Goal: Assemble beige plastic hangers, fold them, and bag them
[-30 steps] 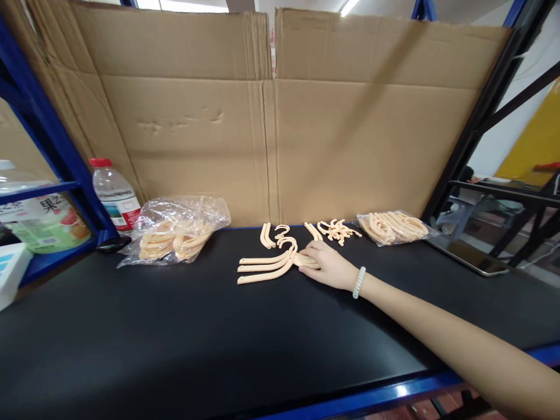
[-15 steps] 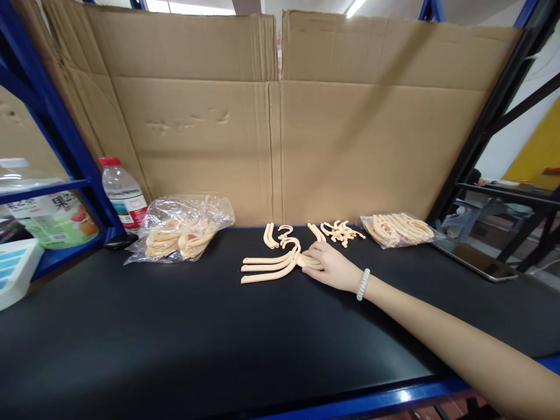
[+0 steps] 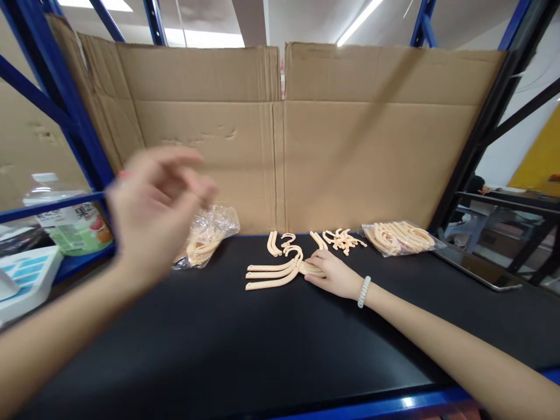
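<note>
Folded over the right-hand arms of beige plastic clothes hangers (image 3: 273,283) is my right hand (image 3: 336,274), with a pale coiled band on its wrist. Three hanger arms fan out to the left from the joined middle, and their hooks point up. What lies under my fingers is partly hidden. My left hand (image 3: 153,201) is raised at the left, blurred by motion, its fingers loosely curled and apart from the thumb. Nothing shows in it. Behind it is a clear bag of beige hanger parts (image 3: 205,242), partly covered.
Behind the hangers lie loose curved arms (image 3: 273,244), small hooks (image 3: 287,238), more arms (image 3: 318,240) and a pile of hooks (image 3: 343,240). A bag of parts (image 3: 397,238) and a flat tray (image 3: 476,268) are at right. Cardboard (image 3: 371,146) closes the back. A drink bottle (image 3: 74,224) stands left.
My left hand has come into view from the left, in front of the bag and the red-capped bottle. My right hand stays on the hangers. The view has tilted up slightly.
</note>
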Demonstrator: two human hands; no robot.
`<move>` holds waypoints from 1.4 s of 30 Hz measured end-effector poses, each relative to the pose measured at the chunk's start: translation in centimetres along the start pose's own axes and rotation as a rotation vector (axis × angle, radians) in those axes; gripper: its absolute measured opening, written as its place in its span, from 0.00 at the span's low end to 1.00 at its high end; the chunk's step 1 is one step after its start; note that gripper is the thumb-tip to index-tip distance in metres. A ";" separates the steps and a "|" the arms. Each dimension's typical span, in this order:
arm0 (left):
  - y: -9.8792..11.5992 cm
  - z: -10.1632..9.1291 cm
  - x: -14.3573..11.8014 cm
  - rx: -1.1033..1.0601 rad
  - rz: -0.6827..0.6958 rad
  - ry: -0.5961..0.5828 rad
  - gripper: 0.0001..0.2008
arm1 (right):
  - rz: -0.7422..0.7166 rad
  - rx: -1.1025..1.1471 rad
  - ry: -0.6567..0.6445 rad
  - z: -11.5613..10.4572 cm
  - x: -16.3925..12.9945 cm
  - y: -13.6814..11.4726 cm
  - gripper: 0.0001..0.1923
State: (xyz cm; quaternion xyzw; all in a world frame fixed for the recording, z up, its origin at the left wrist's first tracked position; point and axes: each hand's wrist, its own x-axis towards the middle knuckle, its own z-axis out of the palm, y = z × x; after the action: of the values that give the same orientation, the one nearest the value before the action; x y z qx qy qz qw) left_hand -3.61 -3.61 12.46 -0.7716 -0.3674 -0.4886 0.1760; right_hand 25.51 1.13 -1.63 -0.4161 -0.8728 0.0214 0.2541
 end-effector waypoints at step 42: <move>-4.6 10.0 -10.0 -0.228 0.149 -0.551 0.12 | 0.012 0.024 0.209 -2.4 0.3 1.7 0.15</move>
State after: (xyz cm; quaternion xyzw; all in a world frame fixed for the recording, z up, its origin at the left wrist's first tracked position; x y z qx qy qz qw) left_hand -3.32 1.78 -1.41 -0.9147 -0.2863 -0.2847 0.0173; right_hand 27.69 2.04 0.18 -0.4184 -0.8387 -0.0100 0.3485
